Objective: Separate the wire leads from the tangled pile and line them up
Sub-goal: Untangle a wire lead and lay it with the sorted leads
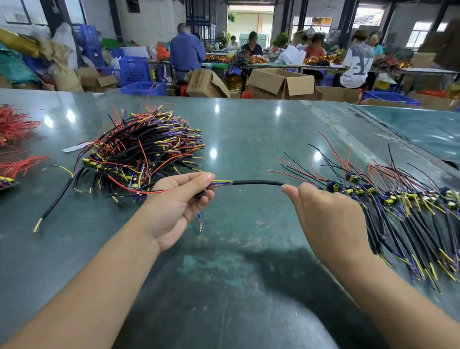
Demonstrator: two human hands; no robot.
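2 hands over green table point(253, 137): left hand point(178, 206) pinches yellow-blue end of 1 black-sheathed wire lead point(255, 182), right hand point(327, 217) pinches its other end. 1 tangled pile point(140, 150) left of lead; 1 lined-up row point(412, 216) right; 1 stray lead point(54, 204) beside pile.

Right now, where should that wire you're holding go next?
Probably onto the lined-up row on the right. The left hand and right hand hold one black lead stretched clear of the tangled pile.
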